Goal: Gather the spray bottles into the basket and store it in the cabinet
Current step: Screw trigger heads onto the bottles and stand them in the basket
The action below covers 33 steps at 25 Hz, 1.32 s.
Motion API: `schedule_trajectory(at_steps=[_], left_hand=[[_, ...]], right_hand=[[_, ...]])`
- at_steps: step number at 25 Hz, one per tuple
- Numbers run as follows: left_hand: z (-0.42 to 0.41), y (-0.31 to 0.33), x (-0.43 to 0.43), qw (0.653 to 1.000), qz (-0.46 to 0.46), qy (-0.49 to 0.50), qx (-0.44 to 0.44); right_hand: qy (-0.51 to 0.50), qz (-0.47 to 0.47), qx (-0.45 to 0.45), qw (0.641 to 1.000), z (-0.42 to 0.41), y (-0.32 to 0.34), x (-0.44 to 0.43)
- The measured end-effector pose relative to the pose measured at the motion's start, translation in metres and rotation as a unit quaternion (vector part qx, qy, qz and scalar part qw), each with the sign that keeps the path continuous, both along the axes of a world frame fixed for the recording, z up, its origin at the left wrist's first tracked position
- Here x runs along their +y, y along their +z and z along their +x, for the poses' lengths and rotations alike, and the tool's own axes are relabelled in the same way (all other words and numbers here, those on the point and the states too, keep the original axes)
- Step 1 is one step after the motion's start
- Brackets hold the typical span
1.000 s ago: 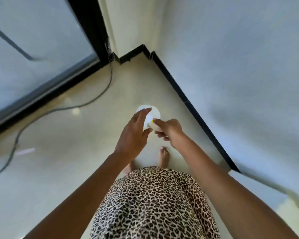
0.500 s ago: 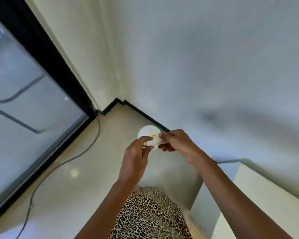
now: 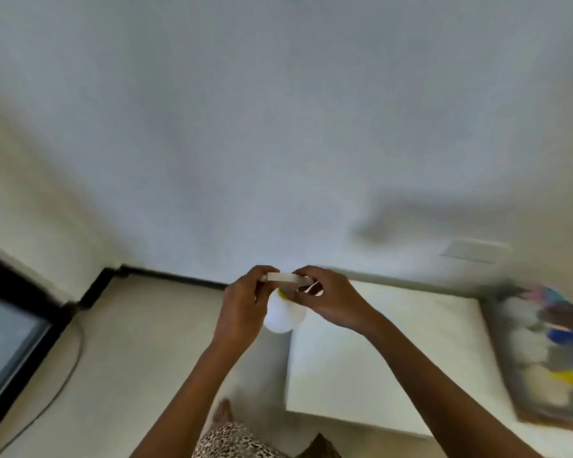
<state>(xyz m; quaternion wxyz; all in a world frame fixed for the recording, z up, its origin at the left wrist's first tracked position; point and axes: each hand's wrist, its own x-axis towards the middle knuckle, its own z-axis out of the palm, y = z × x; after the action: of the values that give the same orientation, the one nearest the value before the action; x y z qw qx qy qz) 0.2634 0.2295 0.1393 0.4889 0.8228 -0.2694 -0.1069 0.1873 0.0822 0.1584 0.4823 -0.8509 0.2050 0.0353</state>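
I hold a white spray bottle with a yellow mark near its neck in front of me, at chest height. My left hand grips the left end of its white spray head and the side of the body. My right hand grips the right end of the head, around the trigger. A basket stands at the right on a white top, blurred, with several bottles in it showing blue, yellow and pink parts. No cabinet shows.
A white table or counter top lies below and right of my hands. A pale wall fills the upper view. A black-framed glass door and a dark cable on the cream floor are at the left.
My view has swung up and to the right, which brought the white top and the basket into sight. Both hands stayed on the bottle and rose with it.
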Motion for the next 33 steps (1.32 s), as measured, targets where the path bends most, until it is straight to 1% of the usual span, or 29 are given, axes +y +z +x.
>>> schedule_trajectory(at_steps=[4,8,15,17,20,24,27,30,33], left_hand=[[-0.065,0.03,-0.087,0.994,-0.032,-0.105,-0.022],[-0.121,0.05,-0.173,0.978,-0.037,-0.205,-0.029],[-0.208,0.051,-0.315,0.945,-0.068,-0.318,-0.021],[-0.23,0.051,-0.354,0.942,-0.071,-0.328,-0.008],[-0.259,0.051,-0.405,0.937,-0.064,-0.342,0.017],[-0.295,0.06,-0.462,0.93,-0.055,-0.364,0.02],[-0.308,0.062,-0.494,0.935,-0.054,-0.35,0.003],[-0.314,0.055,-0.513,0.943,-0.019,-0.333,-0.015],[-0.319,0.046,-0.534,0.959,0.013,-0.281,-0.027]], right_hand=[[-0.09,-0.072,-0.05,0.992,-0.086,0.027,-0.064],[-0.185,-0.131,-0.074,0.971,-0.16,0.041,-0.126],[-0.28,-0.189,-0.039,0.94,-0.26,0.044,-0.239],[-0.287,-0.208,-0.018,0.935,-0.285,0.047,-0.271],[-0.308,-0.233,-0.016,0.923,-0.316,0.051,-0.315],[-0.339,-0.235,0.007,0.911,-0.353,0.055,-0.371],[-0.352,-0.244,0.009,0.904,-0.379,0.055,-0.412],[-0.369,-0.247,0.013,0.896,-0.407,0.049,-0.457],[-0.351,-0.238,0.032,0.905,-0.429,0.031,-0.505]])
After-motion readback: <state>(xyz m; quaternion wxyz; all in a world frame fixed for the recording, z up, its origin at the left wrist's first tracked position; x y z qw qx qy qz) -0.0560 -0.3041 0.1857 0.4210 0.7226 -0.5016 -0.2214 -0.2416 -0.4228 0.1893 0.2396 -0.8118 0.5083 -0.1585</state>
